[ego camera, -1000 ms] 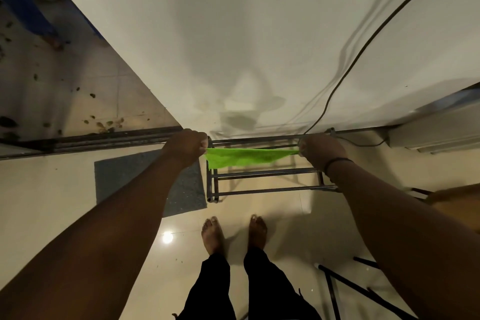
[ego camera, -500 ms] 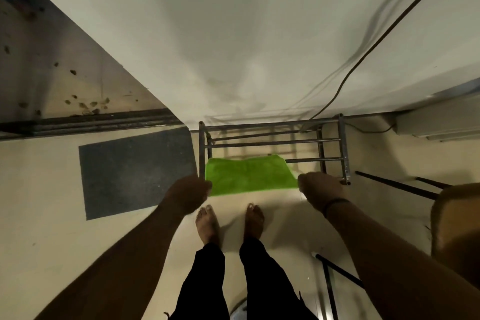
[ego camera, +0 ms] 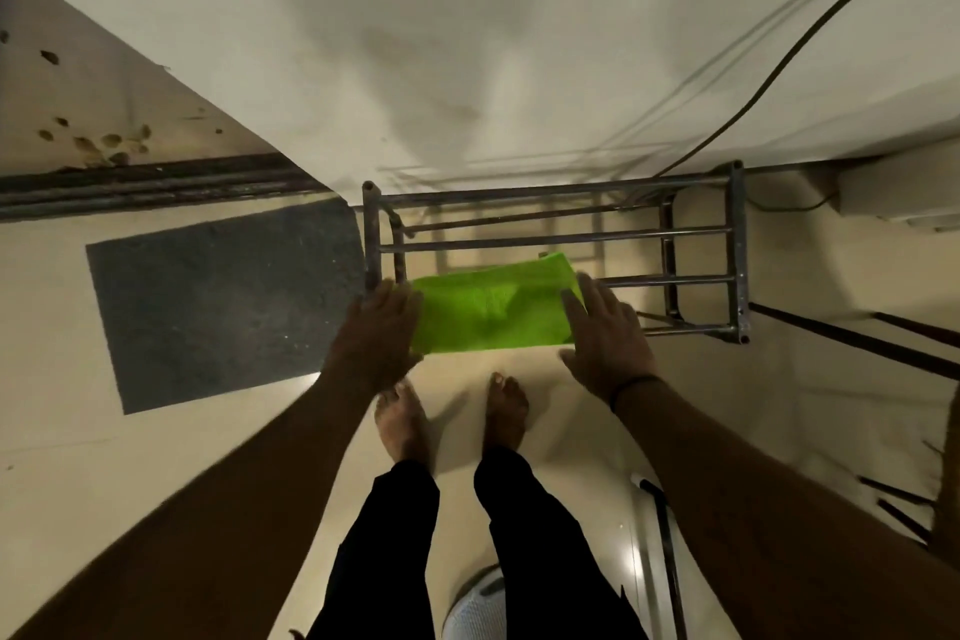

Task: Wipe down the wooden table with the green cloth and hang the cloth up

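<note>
The bright green cloth (ego camera: 491, 312) lies draped over the near bars of a metal drying rack (ego camera: 737, 244) that stands against the white wall. My left hand (ego camera: 376, 333) rests flat with spread fingers at the cloth's left edge. At the cloth's right edge my right hand (ego camera: 608, 333) is also flat, fingers apart, with its fingertips touching the cloth. Neither hand grips the cloth. The wooden table shows only as a brown edge (ego camera: 948, 509) at the far right.
A dark grey mat (ego camera: 223, 296) lies on the pale floor left of the rack. A black cable (ego camera: 779, 73) runs down the wall to the rack. Thin black metal legs (ego camera: 852, 338) stand at the right. My bare feet (ego camera: 452, 416) are just below the cloth.
The cloth went from stretched between both fists to draped over the rack's near bars. Both hands let go, opened and now lie flat at its edges. The view tilted downward.
</note>
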